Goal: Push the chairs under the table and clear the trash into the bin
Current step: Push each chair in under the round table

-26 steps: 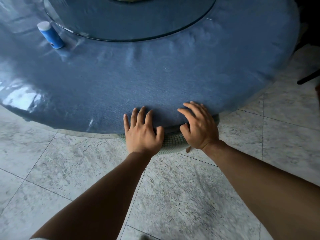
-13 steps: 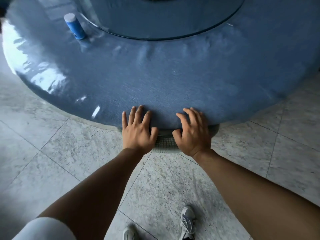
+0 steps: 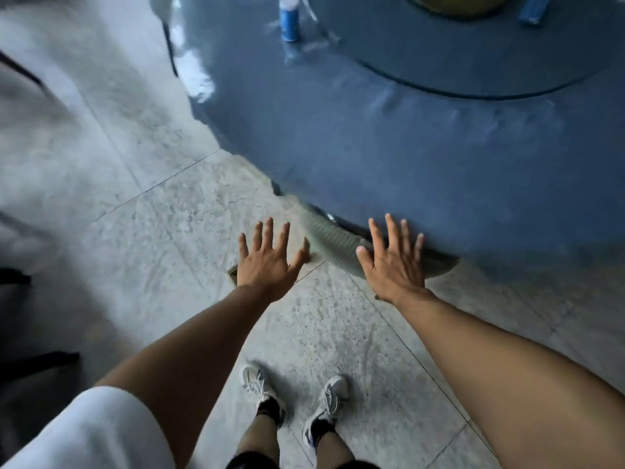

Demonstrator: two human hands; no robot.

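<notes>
Head view: I'm standing at the round table (image 3: 439, 164), both arms reaching forward and down. My left hand (image 3: 267, 262) is hovering over the floor tiles (image 3: 152, 231), fingers (image 3: 269, 231) spread wide, gripping nothing. My right hand (image 3: 394, 262) is likewise splayed and empty, palm down, overlapping the ribbed grey chair back (image 3: 334, 245); can't tell whether it's touching. That chair back is poking out from under the table edge, sitting between my two hands, its left end just beside my left thumb. Rest of the chair is hiding under the blue tablecloth (image 3: 372, 137). Blue canister with white cap (image 3: 289, 18) is standing upright on the table, well apart from my hands, beside the glass turntable (image 3: 473, 62). My sneakers (image 3: 294, 394) are showing below. Frame is motion-blurred.
</notes>
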